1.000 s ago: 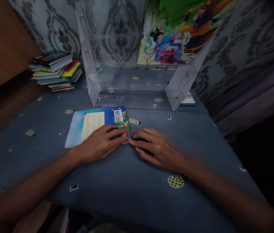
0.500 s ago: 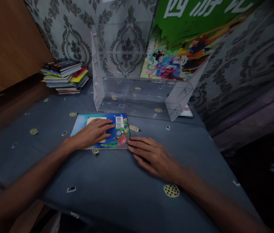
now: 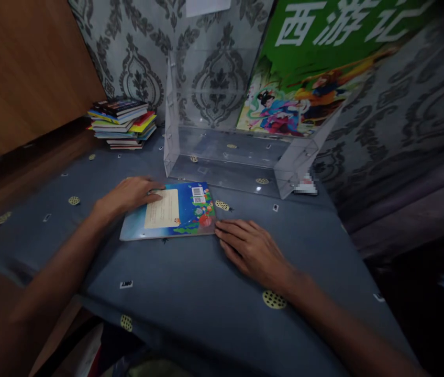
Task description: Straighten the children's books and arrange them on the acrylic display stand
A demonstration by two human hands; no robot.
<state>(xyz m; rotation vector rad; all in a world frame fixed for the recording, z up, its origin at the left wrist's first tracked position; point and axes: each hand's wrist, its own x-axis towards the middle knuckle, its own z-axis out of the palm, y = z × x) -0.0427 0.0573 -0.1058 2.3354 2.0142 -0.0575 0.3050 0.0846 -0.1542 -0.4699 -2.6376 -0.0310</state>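
Observation:
A thin blue picture book point(image 3: 175, 213) lies flat, back cover up, on the grey-blue cloth-covered table point(image 3: 190, 293). My left hand point(image 3: 130, 193) rests on the book's upper left corner with its fingers stretched over the edge. My right hand point(image 3: 251, 250) lies flat on the cloth, fingers apart, its fingertips touching the book's lower right corner. Neither hand grips anything.
A clear acrylic shelf box point(image 3: 241, 141) stands behind the book against the patterned wall. A large green illustrated book point(image 3: 308, 73) leans in its right side. A stack of several books point(image 3: 122, 123) sits at the back left. A wooden panel point(image 3: 21, 73) borders the left.
My left hand has slid from the book's lower right area across to its upper left corner. My right hand stays at the book's right corner. The view has shifted left.

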